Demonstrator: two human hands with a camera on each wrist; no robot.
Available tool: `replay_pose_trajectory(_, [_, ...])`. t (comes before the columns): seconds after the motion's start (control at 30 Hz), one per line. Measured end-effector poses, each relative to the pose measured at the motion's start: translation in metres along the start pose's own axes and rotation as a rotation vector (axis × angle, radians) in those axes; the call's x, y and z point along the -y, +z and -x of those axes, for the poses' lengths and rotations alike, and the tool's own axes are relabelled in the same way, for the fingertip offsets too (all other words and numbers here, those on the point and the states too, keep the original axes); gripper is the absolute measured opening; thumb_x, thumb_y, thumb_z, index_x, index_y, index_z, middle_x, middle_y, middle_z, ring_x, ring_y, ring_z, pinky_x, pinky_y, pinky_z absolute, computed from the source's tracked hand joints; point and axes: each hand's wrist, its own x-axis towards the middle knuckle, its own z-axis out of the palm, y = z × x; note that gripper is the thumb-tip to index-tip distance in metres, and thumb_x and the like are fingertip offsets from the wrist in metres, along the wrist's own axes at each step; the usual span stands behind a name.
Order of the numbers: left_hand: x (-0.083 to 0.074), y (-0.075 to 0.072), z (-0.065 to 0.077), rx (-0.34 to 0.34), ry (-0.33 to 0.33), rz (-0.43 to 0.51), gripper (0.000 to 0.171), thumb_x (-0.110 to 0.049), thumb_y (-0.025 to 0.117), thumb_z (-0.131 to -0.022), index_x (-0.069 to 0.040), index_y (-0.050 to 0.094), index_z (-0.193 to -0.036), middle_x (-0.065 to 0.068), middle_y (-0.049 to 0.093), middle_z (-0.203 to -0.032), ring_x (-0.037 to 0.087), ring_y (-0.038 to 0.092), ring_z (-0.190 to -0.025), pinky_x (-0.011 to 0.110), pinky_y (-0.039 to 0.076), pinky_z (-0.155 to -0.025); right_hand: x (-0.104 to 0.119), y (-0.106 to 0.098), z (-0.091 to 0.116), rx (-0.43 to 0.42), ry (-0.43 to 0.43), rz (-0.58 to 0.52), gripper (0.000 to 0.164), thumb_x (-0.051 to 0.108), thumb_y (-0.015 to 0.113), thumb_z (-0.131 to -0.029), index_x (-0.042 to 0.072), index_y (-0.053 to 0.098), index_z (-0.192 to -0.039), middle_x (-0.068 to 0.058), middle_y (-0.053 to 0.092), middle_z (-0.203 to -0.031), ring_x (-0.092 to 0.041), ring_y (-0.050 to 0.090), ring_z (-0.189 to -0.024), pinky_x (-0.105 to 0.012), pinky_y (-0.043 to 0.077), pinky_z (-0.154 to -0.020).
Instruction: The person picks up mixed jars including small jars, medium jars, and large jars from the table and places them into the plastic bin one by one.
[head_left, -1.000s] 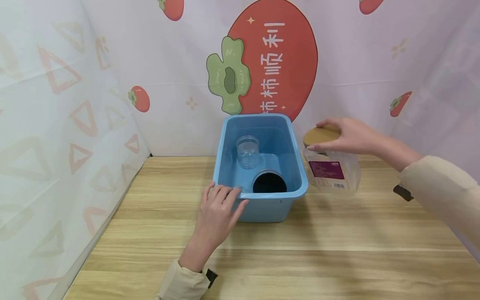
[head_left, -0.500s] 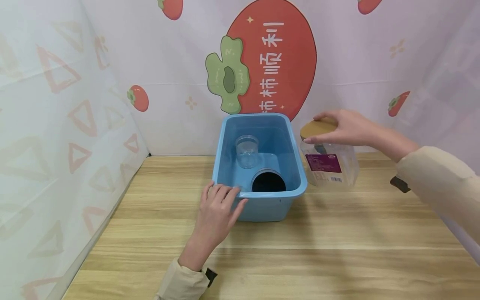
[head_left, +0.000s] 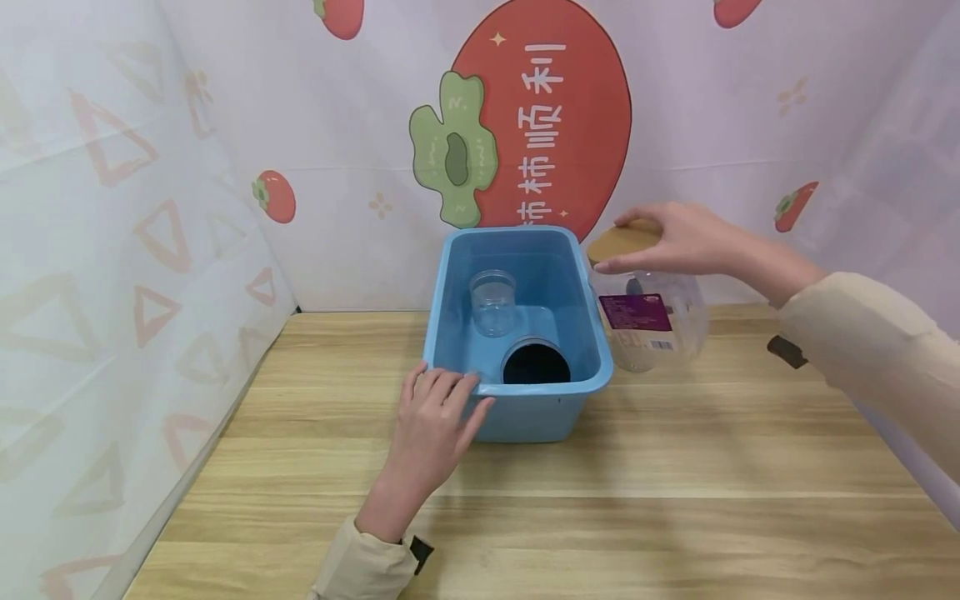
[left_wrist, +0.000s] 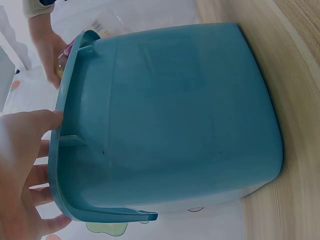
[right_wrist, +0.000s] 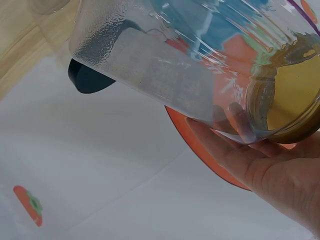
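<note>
My right hand [head_left: 686, 239] grips a large clear plastic jar [head_left: 686, 312] near its golden lid [head_left: 626, 242]; a purple label [head_left: 636, 312] faces me. The jar is held above the table, tilted, just right of a blue plastic bin [head_left: 525, 412]. In the right wrist view its clear wall [right_wrist: 150, 60] fills the top, with fingers under the lid end. My left hand [head_left: 431, 421] holds the bin's near left rim, thumb outside and fingers over the edge, as the left wrist view shows. Inside the bin are a clear jar [head_left: 493, 304] and a round container with a black top [head_left: 537, 364].
Behind the held jar stands another clear jar, its dark lid [right_wrist: 90, 77] partly showing in the right wrist view. The wooden table [head_left: 675, 517] carries the bin near the printed back curtain [head_left: 337, 125]. A pale curtain [head_left: 112, 275] hangs at the left.
My right hand has lifted the clear jar a little and carried it left, closer to the bin's right rim. My left hand has stayed on the bin's rim.
</note>
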Motion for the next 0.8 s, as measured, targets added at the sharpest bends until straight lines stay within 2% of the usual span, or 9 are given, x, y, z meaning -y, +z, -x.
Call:
replay_pose_trajectory(0.3, [0.000, 0.001, 0.001, -0.002, 0.003, -0.013, 0.035, -0.028, 0.090, -0.086, -0.006, 0.077, -0.110, 0.010, 0.073, -0.097, 0.031, 0.066, -0.095, 0.059, 0.053, -0.100, 0.008, -0.007, -0.004, 0.014, -0.001, 0.007, 0.088, 0.058, 0.075, -0.090, 0.005, 0.049, -0.154, -0.027, 0.062, -0.136, -0.044, 0.059, -0.117, -0.062, 0.055, -0.093])
replay_pose_trajectory(0.5, [0.001, 0.002, 0.002, 0.000, 0.006, -0.020, 0.035, -0.027, 0.089, -0.086, -0.005, 0.077, -0.110, 0.010, 0.073, -0.097, 0.031, 0.066, -0.095, 0.058, 0.053, -0.100, 0.011, -0.011, -0.006, 0.009, -0.015, 0.005, 0.087, 0.058, 0.075, -0.090, 0.006, 0.049, -0.154, -0.025, 0.063, -0.131, -0.041, 0.059, -0.113, -0.057, 0.056, -0.089])
replay_pose_trajectory(0.8, [0.001, 0.003, 0.001, -0.010, 0.008, -0.007, 0.035, -0.028, 0.089, -0.086, -0.006, 0.077, -0.110, 0.010, 0.073, -0.096, 0.032, 0.066, -0.095, 0.060, 0.053, -0.099, 0.019, -0.014, -0.009, 0.017, -0.015, 0.001, 0.091, 0.059, 0.075, -0.090, 0.006, 0.046, -0.158, -0.025, 0.060, -0.138, -0.042, 0.056, -0.120, -0.058, 0.055, -0.093])
